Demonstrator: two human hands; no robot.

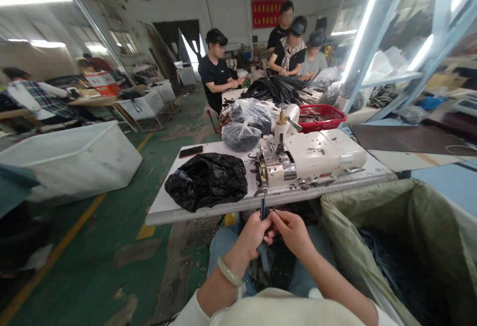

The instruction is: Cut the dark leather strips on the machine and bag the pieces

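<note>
My left hand (253,232) and my right hand (292,230) are closed together on a thin dark strip (264,207) that runs up from my lap to the front of a white machine (309,159) on the table (167,205). Both hands sit just below the table's front edge, over my knees. A pale green bangle (229,272) is on my left wrist. The strip's lower end hangs down between my legs.
A black plastic bag (206,179) lies left of the machine, grey bags (246,122) and a red basket (320,116) behind it, a phone (191,151) at the table's left. An olive sack (391,236) of dark strips stands at my right. People work at the far tables. White bins (70,159) stand left.
</note>
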